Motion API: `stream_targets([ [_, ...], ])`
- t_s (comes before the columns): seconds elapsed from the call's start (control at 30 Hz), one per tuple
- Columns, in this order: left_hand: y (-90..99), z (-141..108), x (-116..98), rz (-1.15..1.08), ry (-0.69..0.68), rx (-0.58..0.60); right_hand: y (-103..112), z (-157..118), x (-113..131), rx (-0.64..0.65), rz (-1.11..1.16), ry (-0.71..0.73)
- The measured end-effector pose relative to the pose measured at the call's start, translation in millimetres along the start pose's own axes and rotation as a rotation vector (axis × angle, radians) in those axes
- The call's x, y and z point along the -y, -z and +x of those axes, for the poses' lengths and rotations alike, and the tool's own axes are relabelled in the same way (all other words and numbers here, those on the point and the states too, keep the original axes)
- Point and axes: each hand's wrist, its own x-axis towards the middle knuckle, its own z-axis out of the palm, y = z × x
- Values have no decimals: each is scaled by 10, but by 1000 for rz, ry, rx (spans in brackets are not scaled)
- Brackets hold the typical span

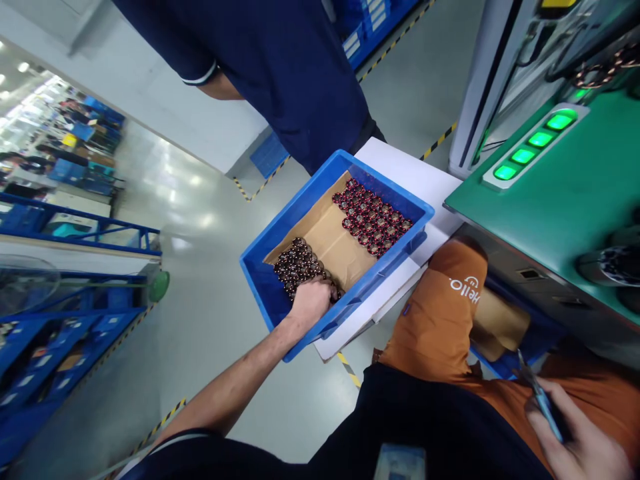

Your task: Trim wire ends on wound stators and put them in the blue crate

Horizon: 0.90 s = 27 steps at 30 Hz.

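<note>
My left hand [314, 298] reaches into a blue plastic bin [273, 225], its fingers curled down at the edge of a cluster of dark, copper-wound ring stators [296, 263]. The hand itself hides what the fingertips grip. Across the bin, stators with red rims [373, 217] sit packed in rows. Brown cardboard [336, 235] lines the bin floor between both groups. At the lower right, my right hand [580, 427] is closed around a blue-handled pair of pliers [545, 403], whose metal jaws point up and away from me; they are slightly blurred.
The bin rests on a white surface [400, 163]. On my right is a green-topped bench [565, 193] with a strip of lit green buttons [540, 139]. Another person [300, 80] stands just behind the bin. Below the bench, a blue bin holds cardboard [500, 323].
</note>
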Motion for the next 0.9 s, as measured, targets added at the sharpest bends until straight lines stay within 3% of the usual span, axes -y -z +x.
stream_targets([
  [0.1,289,-12,-99,-1,25,59,14,49,210,45,82,-51],
  [0.2,637,22,-320,-90,171,35,42,18,502,14,161,-22],
  [0.27,787,132,-528,-227,305,-133,58,-11,698,35,186,19],
  [0.3,821,228,-655,-296,298,-242,64,-12,782,55,191,43],
  [0.37,829,496,-988,-363,179,-411,82,4,901,82,181,72],
  [0.43,826,827,-1431,-401,-17,-503,112,3,957,89,166,80],
  [0.53,916,1340,-2134,-512,-316,-541,176,-98,944,93,168,75],
  [0.63,1085,1794,-2633,-604,-554,-530,226,-265,822,70,190,24],
  [0.73,1207,2141,-2882,-564,-671,-482,226,-412,647,61,206,-76],
  [0.9,1180,2537,-3012,-471,-768,-379,194,-555,523,112,210,-148],
])
